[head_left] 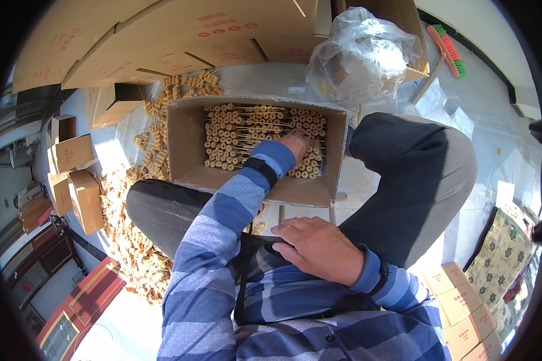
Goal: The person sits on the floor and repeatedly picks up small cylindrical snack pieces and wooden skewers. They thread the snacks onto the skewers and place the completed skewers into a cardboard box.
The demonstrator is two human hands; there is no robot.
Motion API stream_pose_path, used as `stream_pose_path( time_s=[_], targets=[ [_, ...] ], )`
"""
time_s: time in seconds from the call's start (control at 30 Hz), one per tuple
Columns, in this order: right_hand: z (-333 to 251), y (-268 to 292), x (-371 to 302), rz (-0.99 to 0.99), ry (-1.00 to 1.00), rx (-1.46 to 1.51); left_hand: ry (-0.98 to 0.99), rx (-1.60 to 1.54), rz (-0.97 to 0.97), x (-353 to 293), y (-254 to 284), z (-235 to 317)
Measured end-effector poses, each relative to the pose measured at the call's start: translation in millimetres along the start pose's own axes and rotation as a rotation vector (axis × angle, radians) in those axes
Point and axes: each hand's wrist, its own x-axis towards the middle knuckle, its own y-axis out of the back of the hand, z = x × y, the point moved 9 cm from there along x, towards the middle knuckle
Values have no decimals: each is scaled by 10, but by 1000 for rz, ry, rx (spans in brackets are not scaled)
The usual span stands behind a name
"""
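Note:
An open cardboard box (186,144) stands between my knees. Tan ring-ended rolls (223,135) on thin wooden sticks are packed inside it in tight rows. My left hand (296,145) reaches into the box and rests on the rolls right of its middle. Its fingers are mostly hidden from above, so whether they grip a roll is unclear. My right hand (325,248) lies over my lap just below the box's near edge, back upward. Its fingers stretch leftward, the thumb stands apart, and nothing shows in it.
A long heap of similar rolls (138,222) spreads over the floor at left. Stacked cartons (180,36) line the far side. Crumpled clear plastic (361,57) hangs over another box, near a red-and-green broom (445,51). Small cartons stand left (72,153) and lower right (464,301).

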Motion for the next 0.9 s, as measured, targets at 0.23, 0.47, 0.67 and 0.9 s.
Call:
stream_pose_path(
  time_s=[0.23, 0.47, 0.67, 0.9],
  targets=[
    [25, -83, 63, -90, -78, -34, 6, -240, 599, -1275, 1109, 398],
    [97, -298, 165, -131, -157, -43, 192, -711, 1309, -4646, 719, -269],
    [44, -773, 299, -217, -100, -204, 968, -1618, 2129, -6429, -2396, -1683],
    [107, -1078, 468, -289, -236, -223, 1056, -2142, 1428, -4622, -4481, -1853]
  ],
)
